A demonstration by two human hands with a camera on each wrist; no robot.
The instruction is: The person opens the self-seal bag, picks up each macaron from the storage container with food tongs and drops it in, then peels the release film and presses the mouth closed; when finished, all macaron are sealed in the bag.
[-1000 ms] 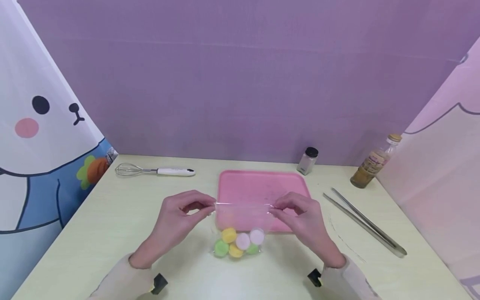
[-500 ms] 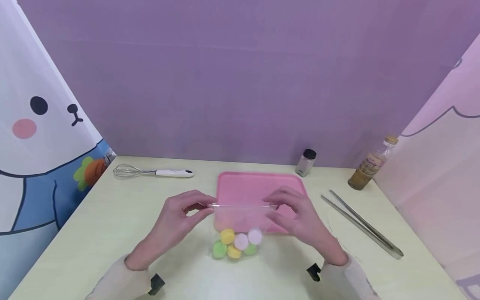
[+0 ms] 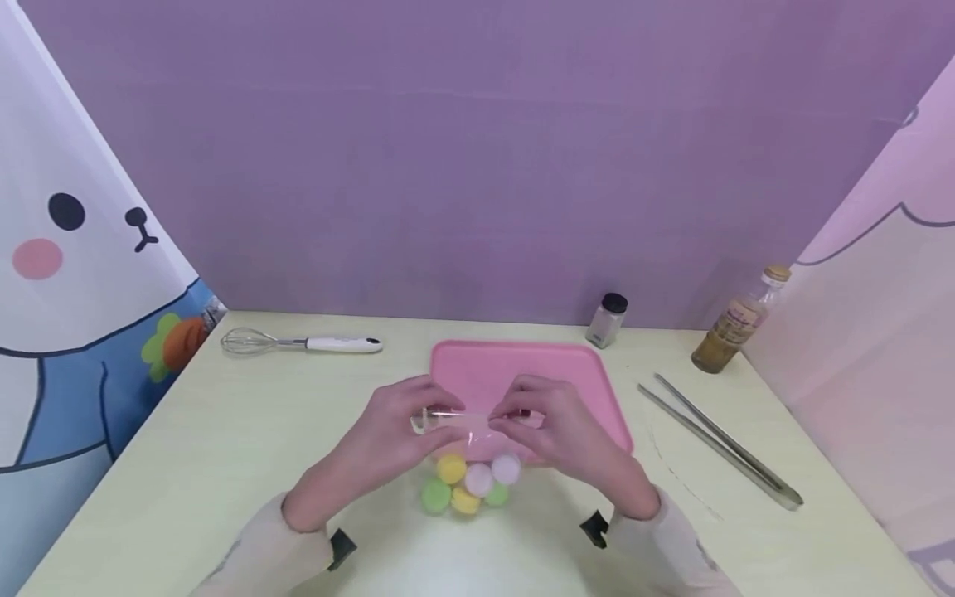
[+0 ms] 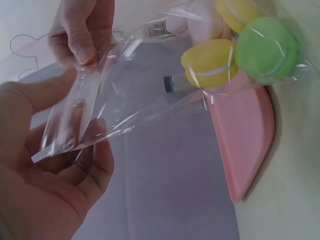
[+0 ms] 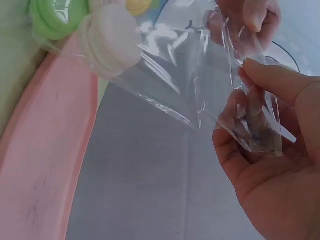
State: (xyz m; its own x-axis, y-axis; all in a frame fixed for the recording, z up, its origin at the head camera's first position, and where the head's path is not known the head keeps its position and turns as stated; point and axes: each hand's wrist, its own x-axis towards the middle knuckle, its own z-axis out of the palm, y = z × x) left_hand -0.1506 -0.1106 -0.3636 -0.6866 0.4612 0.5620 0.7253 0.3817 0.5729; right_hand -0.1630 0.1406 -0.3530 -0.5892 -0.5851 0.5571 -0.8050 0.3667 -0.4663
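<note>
Both hands hold the top edge of a clear plastic bag [image 4: 125,95] between thumb and fingers. In the head view, my left hand [image 3: 395,427] is on its left part and my right hand [image 3: 552,419] on its right, fingertips close together near the middle. Below them hang several macarons inside the bag: yellow [image 3: 451,468], green [image 3: 436,496] and pale pink [image 3: 478,479]. Each wrist view shows the bag's top strip lying between the thumb and the curled fingers. Behind the bag, a pink tray [image 3: 515,352] lies on the table, partly covered by the hands.
A whisk [image 3: 302,343] lies at the back left. At the back right stands a small black-capped jar [image 3: 607,321], with a corked bottle [image 3: 739,322] of brown liquid farther right. Metal tongs [image 3: 724,444] lie right of the tray. A purple backdrop [image 3: 477,166] rises behind the table.
Both hands have slid inward along the bag's top edge, bringing their fingertips closer together. Half a second ago the right fingers were more spread. The macarons hang in nearly the same place.
</note>
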